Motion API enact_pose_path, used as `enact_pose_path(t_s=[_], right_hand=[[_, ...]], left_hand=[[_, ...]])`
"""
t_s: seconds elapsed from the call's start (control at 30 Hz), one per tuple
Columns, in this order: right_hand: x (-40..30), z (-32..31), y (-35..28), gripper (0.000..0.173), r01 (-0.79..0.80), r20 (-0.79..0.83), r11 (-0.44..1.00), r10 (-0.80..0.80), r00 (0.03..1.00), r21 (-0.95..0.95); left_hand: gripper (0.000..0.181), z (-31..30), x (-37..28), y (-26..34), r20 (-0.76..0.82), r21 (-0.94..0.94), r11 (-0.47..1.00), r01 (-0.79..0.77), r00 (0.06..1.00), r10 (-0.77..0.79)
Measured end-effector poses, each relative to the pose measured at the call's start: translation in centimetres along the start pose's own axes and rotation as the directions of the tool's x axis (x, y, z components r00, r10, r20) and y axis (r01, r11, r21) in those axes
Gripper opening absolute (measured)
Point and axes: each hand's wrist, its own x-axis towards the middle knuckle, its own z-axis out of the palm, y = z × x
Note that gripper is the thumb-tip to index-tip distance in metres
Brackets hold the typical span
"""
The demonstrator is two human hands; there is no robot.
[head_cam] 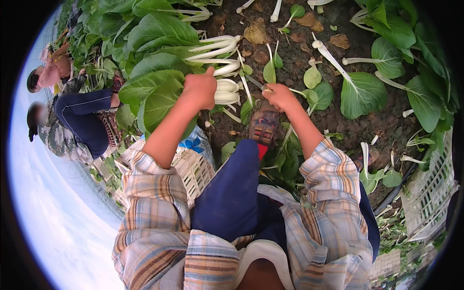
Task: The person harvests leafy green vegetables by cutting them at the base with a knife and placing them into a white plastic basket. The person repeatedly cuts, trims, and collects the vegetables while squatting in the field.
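Observation:
My left hand [201, 88] is closed around a head of bok choy [227, 91] at its pale stalks. The cut white base points right, and broad green leaves spread out to the left. Just beyond my fist lie more bok choy heads [219, 47], side by side with their bases the same way. My right hand [279, 96] grips a small knife [255, 82], whose narrow blade points up and left towards the stalks. Its handle is mostly hidden in my fingers. Loose leaves lie on the soil around the blade.
My shoe [266, 125] rests on dark soil strewn with trimmed leaves [362, 90]. A pale plastic crate [192, 174] stands by my left knee, another crate [429, 192] at far right. Two people crouch at left, one in dark trousers [85, 116], one in a pink top [59, 69].

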Motion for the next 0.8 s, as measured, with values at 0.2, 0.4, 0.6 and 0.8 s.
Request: enact_pose_path(t_s=[0.2, 0.4, 0.6, 0.8], right_hand=[[-7.1, -2.6, 0.9, 0.046, 0.246, -0.187, 0.929, -0.199, 0.962, 0.277], [-19.9, 0.3, -11.9, 0.076, 0.738, -0.288, 0.551, -0.688, 0.666, 0.390], [-29.0, 6.6, -18.9, 0.081, 0.893, -0.284, 0.204, -0.899, 0.333, 0.401], [-36.6, 8.5, -18.8, 0.065, 0.886, -0.330, 0.421, -0.823, 0.463, 0.194]], left_hand=[[0.060, -1.2, -8.9, -2.8, -0.327, -0.384, 0.860, -0.337, 0.920, 0.215], [0.074, -3.9, -20.4, -5.5, -0.720, -0.480, 0.257, -0.839, 0.544, 0.431], [0.075, -3.7, -26.7, -4.3, -0.863, -0.235, 0.145, -0.961, 0.275, 0.425], [0.082, -0.9, -30.2, -1.0, -0.931, -0.288, -0.213, -0.934, 0.221, 0.291]])
